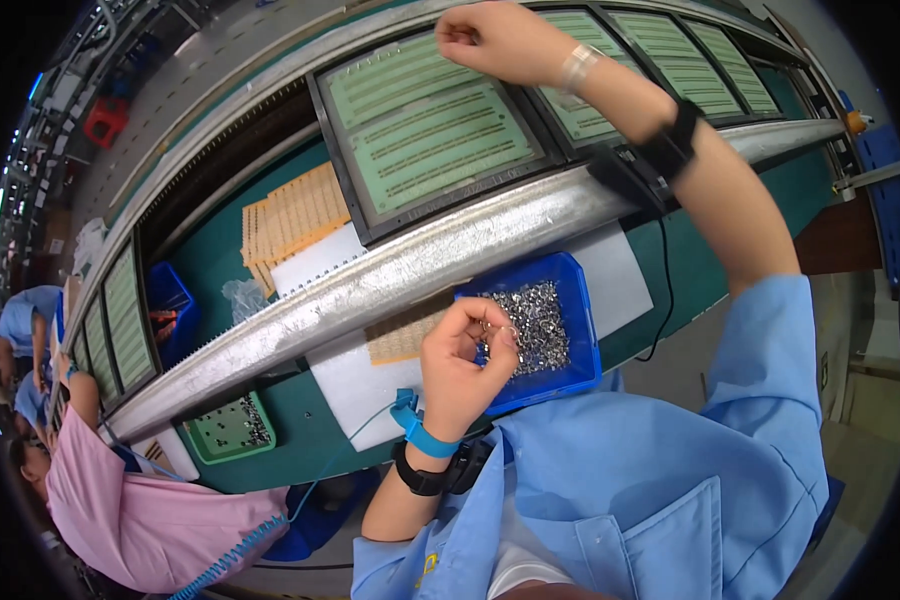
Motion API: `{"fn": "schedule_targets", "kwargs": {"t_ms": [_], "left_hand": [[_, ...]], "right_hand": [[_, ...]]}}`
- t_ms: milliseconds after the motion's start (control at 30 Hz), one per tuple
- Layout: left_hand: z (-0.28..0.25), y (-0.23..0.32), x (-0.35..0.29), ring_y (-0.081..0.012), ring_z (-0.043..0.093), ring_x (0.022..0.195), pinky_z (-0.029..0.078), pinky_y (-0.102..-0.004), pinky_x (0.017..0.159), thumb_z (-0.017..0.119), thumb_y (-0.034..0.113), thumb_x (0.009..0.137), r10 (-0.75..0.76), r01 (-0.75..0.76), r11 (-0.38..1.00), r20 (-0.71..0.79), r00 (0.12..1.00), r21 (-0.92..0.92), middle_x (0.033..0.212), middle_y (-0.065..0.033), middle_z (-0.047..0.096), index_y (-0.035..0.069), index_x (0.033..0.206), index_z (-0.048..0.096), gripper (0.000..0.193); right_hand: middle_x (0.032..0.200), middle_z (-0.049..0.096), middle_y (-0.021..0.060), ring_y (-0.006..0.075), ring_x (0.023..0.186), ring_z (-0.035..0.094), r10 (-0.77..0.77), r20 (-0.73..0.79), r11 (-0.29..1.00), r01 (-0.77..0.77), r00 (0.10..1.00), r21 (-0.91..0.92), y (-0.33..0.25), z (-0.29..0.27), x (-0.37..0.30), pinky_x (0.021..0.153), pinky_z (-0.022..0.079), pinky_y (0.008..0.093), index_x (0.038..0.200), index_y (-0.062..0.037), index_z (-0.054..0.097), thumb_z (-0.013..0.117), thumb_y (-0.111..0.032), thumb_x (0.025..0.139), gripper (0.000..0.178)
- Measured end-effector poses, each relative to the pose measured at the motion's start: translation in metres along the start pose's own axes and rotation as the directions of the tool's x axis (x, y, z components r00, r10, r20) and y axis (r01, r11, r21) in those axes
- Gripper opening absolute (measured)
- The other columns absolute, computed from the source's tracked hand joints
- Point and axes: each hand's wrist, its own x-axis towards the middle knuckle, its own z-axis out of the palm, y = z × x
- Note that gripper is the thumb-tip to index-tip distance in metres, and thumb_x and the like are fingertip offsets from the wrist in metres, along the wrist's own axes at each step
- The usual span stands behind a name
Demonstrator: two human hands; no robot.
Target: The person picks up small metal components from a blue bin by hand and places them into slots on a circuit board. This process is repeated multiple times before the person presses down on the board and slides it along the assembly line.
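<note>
My left hand (463, 360) is over the near left side of a blue plastic bin (592, 340) full of small shiny metal parts (540, 325). Its thumb and forefinger are closed together, and whatever is between them is too small to name. My right hand (485, 42) reaches across to the far edge of a green circuit board panel (440, 140) in a black frame. The fingers there are curled in, and anything they hold is hidden. A row of small shiny pieces (370, 66) stands along the panel's far left edge.
A silvery metal rail (390, 275) crosses between me and the framed panels. More framed green panels (670, 60) continue rightward. Tan perforated boards (295, 220) lie beyond the rail. A green tray (232, 430) of small parts stands left, near a co-worker in pink (140, 510). A black cord (665, 290) hangs at right.
</note>
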Motion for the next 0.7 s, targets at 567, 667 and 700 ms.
{"fn": "schedule_targets", "kwargs": {"t_ms": [567,667,700], "left_hand": [[-0.007,-0.006,0.002,-0.0098,0.054,0.076,0.045,-0.0208,0.065,0.055,-0.011,0.076,0.041,-0.040,0.998,-0.017,0.999,0.039,0.090,-0.0074,0.052,-0.001,0.088,0.053,0.015],[-0.007,-0.005,0.002,-0.0100,0.054,0.077,0.045,-0.0209,0.066,0.055,-0.011,0.076,0.032,-0.032,0.999,-0.019,0.999,0.037,0.091,-0.0075,0.052,-0.001,0.088,0.053,0.015],[-0.007,-0.005,0.001,-0.0101,0.054,0.077,0.045,-0.0210,0.066,0.055,-0.010,0.076,0.028,-0.027,0.999,-0.020,0.999,0.036,0.091,-0.0075,0.052,-0.001,0.088,0.053,0.015]], "right_hand": [[0.071,0.061,0.0085,0.0263,0.068,0.060,-0.069,0.034,0.975,0.074,0.997,-0.209,0.043,0.051,0.070,0.063,0.049,0.0379,0.077,-0.0092,0.058,0.053,-0.017,0.079,0.009],[0.073,0.059,0.0071,0.0229,0.069,0.059,-0.074,0.059,0.948,0.088,0.996,-0.307,0.038,0.049,0.067,0.062,0.047,0.0343,0.078,-0.0076,0.056,0.056,-0.019,0.080,0.011],[0.073,0.059,0.0071,0.0229,0.069,0.059,-0.078,0.058,0.948,0.092,0.995,-0.305,0.034,0.049,0.065,0.062,0.047,0.0343,0.078,-0.0076,0.056,0.056,-0.019,0.080,0.011]]}}
